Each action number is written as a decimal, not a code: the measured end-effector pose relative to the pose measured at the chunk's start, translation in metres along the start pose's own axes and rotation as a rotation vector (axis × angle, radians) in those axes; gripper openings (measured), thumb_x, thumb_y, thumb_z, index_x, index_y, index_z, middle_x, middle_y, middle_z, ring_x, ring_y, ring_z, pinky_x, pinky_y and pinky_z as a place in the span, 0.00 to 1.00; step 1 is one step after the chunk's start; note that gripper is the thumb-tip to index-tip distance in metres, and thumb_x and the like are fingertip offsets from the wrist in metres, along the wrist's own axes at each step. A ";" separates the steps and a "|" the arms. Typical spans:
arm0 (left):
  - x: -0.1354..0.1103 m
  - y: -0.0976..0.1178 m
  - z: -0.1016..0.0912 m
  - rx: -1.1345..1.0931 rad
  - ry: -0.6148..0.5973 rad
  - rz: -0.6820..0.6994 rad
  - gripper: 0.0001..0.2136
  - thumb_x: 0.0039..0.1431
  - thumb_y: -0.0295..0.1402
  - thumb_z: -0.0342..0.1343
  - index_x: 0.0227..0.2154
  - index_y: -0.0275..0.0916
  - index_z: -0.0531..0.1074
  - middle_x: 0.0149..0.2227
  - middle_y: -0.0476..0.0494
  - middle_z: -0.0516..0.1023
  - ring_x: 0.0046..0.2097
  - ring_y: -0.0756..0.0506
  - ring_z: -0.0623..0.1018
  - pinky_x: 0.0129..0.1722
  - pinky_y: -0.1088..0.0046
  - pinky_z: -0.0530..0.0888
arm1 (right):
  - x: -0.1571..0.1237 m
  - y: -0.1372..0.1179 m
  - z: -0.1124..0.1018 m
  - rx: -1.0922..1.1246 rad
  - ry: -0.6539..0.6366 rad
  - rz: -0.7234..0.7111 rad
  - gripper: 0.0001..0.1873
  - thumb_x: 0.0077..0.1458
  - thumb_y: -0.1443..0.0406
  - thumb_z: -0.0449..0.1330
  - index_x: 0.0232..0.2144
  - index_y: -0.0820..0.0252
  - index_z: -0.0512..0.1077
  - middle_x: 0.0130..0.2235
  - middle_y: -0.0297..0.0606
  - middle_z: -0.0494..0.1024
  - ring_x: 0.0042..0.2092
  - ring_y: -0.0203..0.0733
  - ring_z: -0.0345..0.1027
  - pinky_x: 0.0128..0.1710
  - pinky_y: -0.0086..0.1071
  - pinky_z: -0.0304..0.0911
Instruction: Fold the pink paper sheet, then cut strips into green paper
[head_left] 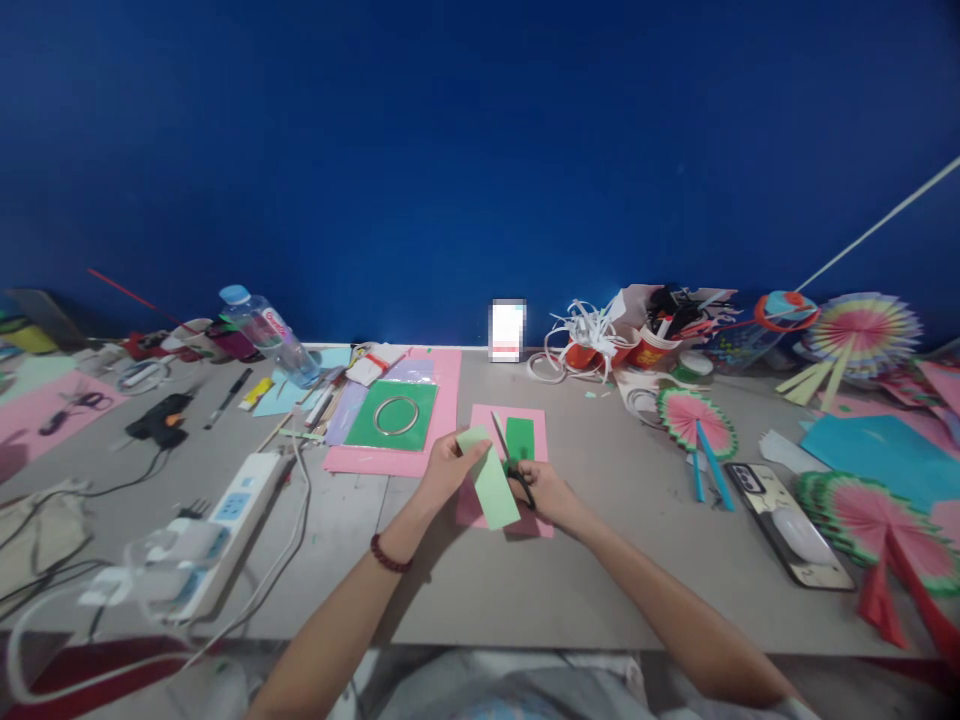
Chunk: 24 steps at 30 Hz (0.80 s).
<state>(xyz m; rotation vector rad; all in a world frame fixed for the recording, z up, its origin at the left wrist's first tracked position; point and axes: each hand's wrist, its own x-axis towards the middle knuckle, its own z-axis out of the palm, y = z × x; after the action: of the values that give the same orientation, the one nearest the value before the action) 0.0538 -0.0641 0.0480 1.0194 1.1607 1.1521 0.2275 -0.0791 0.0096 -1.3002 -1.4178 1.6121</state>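
My left hand (450, 462) pinches the upper part of a light green paper strip (493, 488), thumb on top, and holds it tilted above the table. Black-handled scissors (520, 484) are in my right hand (546, 490), their blades pointing up and away beside the strip's right edge. Whether the blades touch the paper I cannot tell. Below both hands lies a pink sheet (541, 430), and on it a darker green paper piece (522, 436), partly hidden by the scissors and right hand.
On the left are a metal ring (396, 416) on green paper, a water bottle (271, 332), a glue gun (161, 422) and a power strip (232, 530) with cables. To the right lie paper fans (701, 425), a phone (787, 525) and blue paper (881, 465). Cups (652, 350) stand behind.
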 end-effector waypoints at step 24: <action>0.006 -0.011 -0.003 0.004 -0.145 0.021 0.18 0.42 0.43 0.67 0.32 0.34 0.74 0.26 0.47 0.75 0.24 0.53 0.69 0.21 0.78 0.66 | -0.004 -0.007 -0.006 0.235 0.062 0.037 0.26 0.37 0.48 0.69 0.26 0.60 0.64 0.17 0.24 0.62 0.18 0.27 0.51 0.16 0.24 0.43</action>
<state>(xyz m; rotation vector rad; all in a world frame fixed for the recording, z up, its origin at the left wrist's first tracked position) 0.0521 -0.0600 0.0365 1.1026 1.0396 1.0741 0.2335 -0.0785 0.0181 -1.2333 -1.1347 1.6901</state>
